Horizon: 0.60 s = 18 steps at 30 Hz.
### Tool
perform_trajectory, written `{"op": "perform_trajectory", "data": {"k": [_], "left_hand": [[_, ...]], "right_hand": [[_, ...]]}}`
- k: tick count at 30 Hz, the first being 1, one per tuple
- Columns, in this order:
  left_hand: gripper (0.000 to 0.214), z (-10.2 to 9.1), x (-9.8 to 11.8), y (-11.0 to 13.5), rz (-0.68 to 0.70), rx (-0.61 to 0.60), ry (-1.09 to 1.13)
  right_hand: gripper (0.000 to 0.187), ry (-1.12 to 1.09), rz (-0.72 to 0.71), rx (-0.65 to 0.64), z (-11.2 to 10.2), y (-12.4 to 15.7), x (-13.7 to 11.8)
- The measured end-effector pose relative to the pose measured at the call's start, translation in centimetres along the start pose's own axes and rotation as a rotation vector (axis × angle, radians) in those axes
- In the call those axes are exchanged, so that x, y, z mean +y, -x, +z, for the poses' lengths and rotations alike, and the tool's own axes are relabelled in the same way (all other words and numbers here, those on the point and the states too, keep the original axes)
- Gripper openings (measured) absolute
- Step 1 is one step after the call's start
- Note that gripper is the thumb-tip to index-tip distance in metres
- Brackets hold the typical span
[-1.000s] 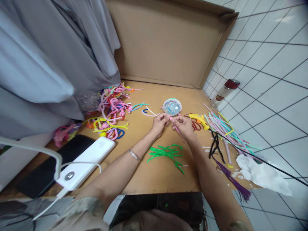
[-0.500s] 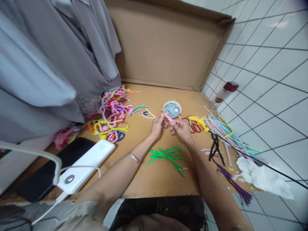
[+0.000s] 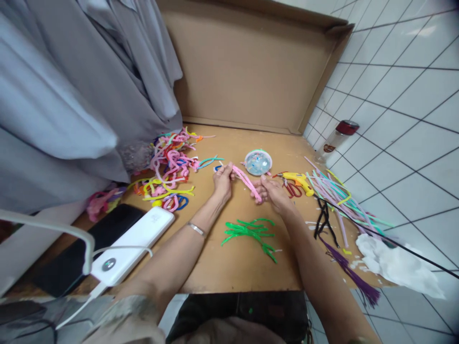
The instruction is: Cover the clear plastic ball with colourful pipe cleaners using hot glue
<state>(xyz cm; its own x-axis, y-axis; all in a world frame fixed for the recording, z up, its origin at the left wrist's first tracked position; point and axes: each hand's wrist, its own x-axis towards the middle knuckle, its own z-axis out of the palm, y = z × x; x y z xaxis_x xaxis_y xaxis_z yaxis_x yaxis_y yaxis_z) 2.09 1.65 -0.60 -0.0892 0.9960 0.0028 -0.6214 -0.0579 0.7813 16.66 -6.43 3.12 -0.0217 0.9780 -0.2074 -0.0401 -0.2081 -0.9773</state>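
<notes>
My left hand (image 3: 224,183) pinches the upper end of a folded bundle of pink pipe cleaners (image 3: 244,178). The strands slope down to the right and spread apart a little along their middle. Their lower end lies against the curled fingers of my right hand (image 3: 274,193), whose thumb is raised above them. Just beyond the hands is a round dish-like piece (image 3: 258,163) with a shiny, bluish clear middle and a pink rim. Nearer to me, between my forearms, lies a loose bunch of green pipe cleaners (image 3: 247,231).
A tangled heap of coloured pipe cleaners (image 3: 172,162) and a white power bank (image 3: 132,246) are at left. On the right lie a yellow glue gun (image 3: 299,182), red-handled scissors (image 3: 293,190), straight pipe cleaners (image 3: 340,198), a purple tassel (image 3: 353,274) and white tissue (image 3: 394,260). Cardboard (image 3: 251,71) stands behind.
My hands have moved apart, my left hand to the left and my right hand slightly right and down. More of the pink pipe cleaners now shows, stretched between them.
</notes>
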Motion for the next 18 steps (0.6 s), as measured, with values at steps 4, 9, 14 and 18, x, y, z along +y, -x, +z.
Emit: {"op": "perform_trajectory", "data": {"k": [4, 9, 14, 18], "left_hand": [[0.034, -0.41, 0.42, -0.38, -0.013, 0.037, 0.073], [0.038, -0.59, 0.16, -0.36, -0.048, 0.035, 0.129], [0.037, -0.46, 0.12, -0.7, -0.066, 0.069, 0.118], [0.039, -0.12, 0.42, -0.83, -0.101, 0.15, 0.153]], "right_hand": [[0.043, 0.015, -0.04, -0.025, 0.16, -0.08, 0.26], [0.038, 0.103, -0.039, -0.055, 0.15, -0.36, 0.89], [0.034, 0.218, -0.108, -0.045, 0.14, -0.06, 0.78], [0.031, 0.287, -0.198, -0.082, 0.55, 0.41, 0.46]]}}
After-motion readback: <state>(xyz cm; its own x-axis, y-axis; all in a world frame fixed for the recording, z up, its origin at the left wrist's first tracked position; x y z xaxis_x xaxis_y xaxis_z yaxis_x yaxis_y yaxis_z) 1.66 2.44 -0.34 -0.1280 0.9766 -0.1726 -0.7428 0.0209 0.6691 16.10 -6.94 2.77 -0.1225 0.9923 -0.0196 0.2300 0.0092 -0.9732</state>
